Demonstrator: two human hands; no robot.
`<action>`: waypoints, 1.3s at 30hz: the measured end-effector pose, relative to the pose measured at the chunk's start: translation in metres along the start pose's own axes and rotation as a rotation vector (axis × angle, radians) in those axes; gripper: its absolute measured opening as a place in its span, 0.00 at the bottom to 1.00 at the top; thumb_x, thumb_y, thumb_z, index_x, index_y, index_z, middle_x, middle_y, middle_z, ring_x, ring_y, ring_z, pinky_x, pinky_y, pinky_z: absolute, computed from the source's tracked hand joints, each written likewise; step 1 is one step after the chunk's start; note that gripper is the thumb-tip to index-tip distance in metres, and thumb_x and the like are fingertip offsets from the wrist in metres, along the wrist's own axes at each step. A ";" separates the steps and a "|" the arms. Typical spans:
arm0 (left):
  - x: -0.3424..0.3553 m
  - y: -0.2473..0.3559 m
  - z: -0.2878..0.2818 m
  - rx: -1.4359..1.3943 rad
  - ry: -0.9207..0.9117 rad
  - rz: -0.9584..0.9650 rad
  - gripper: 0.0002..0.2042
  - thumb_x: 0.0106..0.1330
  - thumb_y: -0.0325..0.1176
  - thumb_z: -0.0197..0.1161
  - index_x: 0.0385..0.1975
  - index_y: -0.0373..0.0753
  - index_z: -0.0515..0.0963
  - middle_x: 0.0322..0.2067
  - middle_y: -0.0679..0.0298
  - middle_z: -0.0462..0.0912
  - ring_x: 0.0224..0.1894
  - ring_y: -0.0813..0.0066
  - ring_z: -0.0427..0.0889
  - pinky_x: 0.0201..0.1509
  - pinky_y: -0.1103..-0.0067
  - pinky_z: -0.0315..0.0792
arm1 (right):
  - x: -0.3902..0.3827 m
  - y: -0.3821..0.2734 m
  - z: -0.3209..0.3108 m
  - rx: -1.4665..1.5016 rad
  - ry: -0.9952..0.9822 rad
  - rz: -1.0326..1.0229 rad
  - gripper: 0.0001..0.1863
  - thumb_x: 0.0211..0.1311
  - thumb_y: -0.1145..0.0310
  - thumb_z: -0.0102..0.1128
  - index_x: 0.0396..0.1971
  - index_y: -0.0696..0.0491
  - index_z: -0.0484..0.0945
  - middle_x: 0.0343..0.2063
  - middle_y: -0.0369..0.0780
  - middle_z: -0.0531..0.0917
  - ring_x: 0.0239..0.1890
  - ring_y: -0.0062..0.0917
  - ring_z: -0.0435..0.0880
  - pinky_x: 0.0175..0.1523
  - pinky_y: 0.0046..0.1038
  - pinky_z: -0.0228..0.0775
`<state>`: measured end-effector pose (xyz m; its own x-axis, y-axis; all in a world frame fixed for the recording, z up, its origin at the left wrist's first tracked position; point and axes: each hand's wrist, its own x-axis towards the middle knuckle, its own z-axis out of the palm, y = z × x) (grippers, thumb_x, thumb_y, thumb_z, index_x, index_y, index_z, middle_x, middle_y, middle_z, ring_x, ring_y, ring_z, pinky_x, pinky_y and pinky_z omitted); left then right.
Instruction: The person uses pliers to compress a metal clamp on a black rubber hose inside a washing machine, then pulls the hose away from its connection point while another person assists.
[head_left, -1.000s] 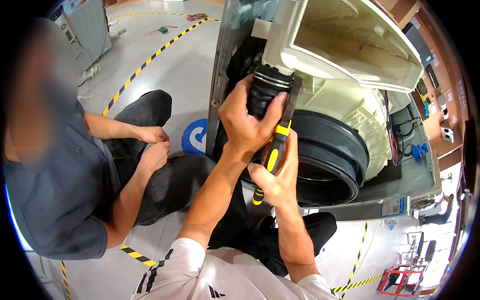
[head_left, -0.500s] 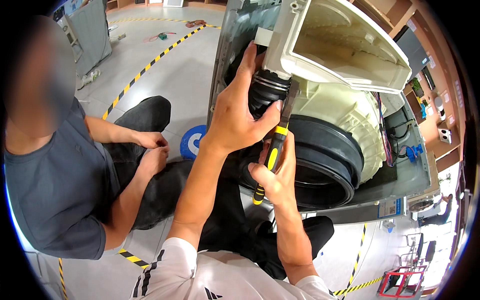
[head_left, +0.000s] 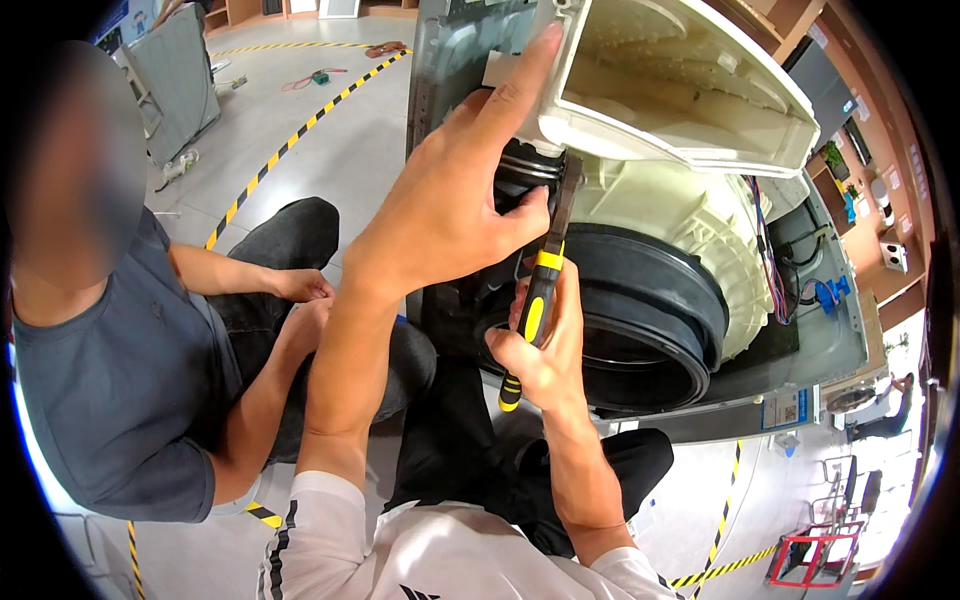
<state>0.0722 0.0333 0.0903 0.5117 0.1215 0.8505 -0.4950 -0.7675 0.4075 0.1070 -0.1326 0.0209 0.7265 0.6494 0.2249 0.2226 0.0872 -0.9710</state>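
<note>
My right hand [head_left: 548, 350] is wrapped round the yellow-and-black handles of a pair of pliers [head_left: 540, 300]. The pliers' metal jaws point up beside a black ribbed rubber hose [head_left: 518, 170], which meets the underside of a white plastic housing [head_left: 600, 140]; whether they grip anything is unclear. Across the hose lies my left hand [head_left: 450, 190], its index finger stretched up over the housing's left edge and its thumb apart, by the hose. The other left fingers are mostly hidden. Below and right of the pliers sits a large black rubber gasket [head_left: 650, 290] on a cream plastic tub [head_left: 690, 205].
A grey metal cabinet [head_left: 840, 345] surrounds the tub, with bundled wires [head_left: 768, 270] and a blue connector [head_left: 828, 293] on its right. At left a person in a dark shirt [head_left: 130, 370] sits close by, hands together. Striped tape [head_left: 300, 125] marks the floor.
My left hand has shifted left, and its index finger now stretches up over the white housing. The pliers and my right hand have moved slightly left and stay beside the hose.
</note>
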 end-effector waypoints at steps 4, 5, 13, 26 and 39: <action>0.007 0.010 -0.012 0.046 -0.084 -0.072 0.48 0.55 0.29 0.65 0.74 0.44 0.41 0.64 0.44 0.63 0.60 0.44 0.70 0.59 0.67 0.70 | 0.000 -0.004 0.000 -0.008 -0.002 0.011 0.40 0.37 0.74 0.65 0.57 0.58 0.62 0.41 0.41 0.75 0.43 0.27 0.76 0.52 0.28 0.69; 0.008 0.012 -0.015 0.048 -0.153 -0.123 0.48 0.57 0.32 0.65 0.74 0.40 0.39 0.69 0.41 0.57 0.65 0.43 0.67 0.64 0.69 0.68 | 0.001 -0.004 -0.001 -0.012 -0.002 0.006 0.40 0.37 0.74 0.65 0.57 0.58 0.62 0.40 0.41 0.76 0.43 0.27 0.76 0.52 0.28 0.69; 0.001 -0.004 -0.010 0.197 -0.059 0.203 0.40 0.55 0.24 0.69 0.70 0.38 0.59 0.62 0.51 0.73 0.55 0.52 0.80 0.57 0.75 0.72 | 0.001 -0.008 -0.003 -0.034 -0.004 0.001 0.39 0.38 0.75 0.64 0.56 0.59 0.62 0.40 0.42 0.76 0.41 0.27 0.75 0.50 0.28 0.69; 0.007 -0.018 -0.008 0.165 0.048 0.376 0.34 0.55 0.27 0.72 0.64 0.35 0.68 0.58 0.51 0.77 0.47 0.58 0.85 0.49 0.76 0.76 | 0.003 -0.007 0.003 -0.060 0.017 -0.031 0.38 0.39 0.75 0.65 0.56 0.58 0.62 0.37 0.40 0.76 0.37 0.24 0.76 0.44 0.25 0.70; -0.006 -0.008 -0.006 0.201 -0.003 0.187 0.37 0.55 0.24 0.69 0.68 0.34 0.61 0.63 0.50 0.71 0.61 0.56 0.76 0.61 0.73 0.69 | 0.005 -0.007 0.005 -0.041 0.008 -0.018 0.37 0.39 0.75 0.65 0.55 0.58 0.63 0.36 0.39 0.75 0.35 0.23 0.74 0.43 0.24 0.70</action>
<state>0.0691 0.0427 0.0836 0.4269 -0.0362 0.9036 -0.4324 -0.8857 0.1689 0.1062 -0.1260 0.0283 0.7273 0.6419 0.2429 0.2618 0.0678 -0.9627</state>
